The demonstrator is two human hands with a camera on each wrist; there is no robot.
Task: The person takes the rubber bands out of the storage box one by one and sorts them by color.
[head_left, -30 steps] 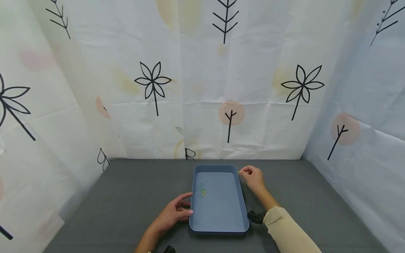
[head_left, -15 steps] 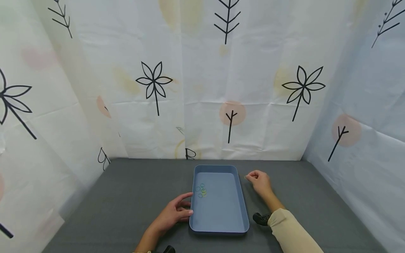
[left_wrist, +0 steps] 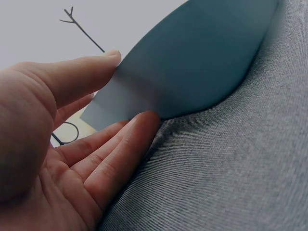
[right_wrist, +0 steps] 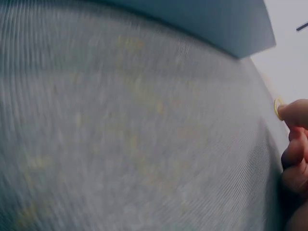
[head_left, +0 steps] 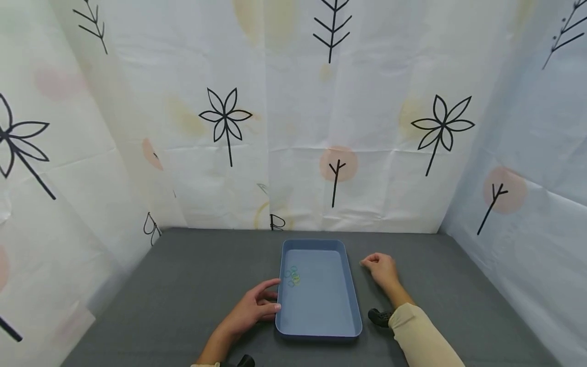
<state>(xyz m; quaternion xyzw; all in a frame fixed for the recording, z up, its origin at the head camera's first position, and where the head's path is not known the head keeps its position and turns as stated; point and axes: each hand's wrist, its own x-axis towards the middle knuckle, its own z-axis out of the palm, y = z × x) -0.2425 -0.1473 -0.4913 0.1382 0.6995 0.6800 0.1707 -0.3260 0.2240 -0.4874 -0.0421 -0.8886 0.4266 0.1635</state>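
A blue rectangular tray lies on the grey surface. My left hand rests against its left side; in the left wrist view, the thumb and fingertips touch the outer wall, with the fingers fairly straight. Several small thin rings, green, yellow and bluish, like little rubber bands, lie inside the tray near its left wall. To the right of the tray, low over the cloth, my right hand pinches a small yellow ring between thumb and finger. Part of this hand is cut off in the right wrist view.
Grey cloth covers the table around the tray. White patterned curtains stand behind it and at both sides. A black device sits at the right wrist, and another dark one at the left.
My right hand has moved from the tray's right rim to the right and slightly nearer, still pinching the small ring. My left hand stays against the tray.
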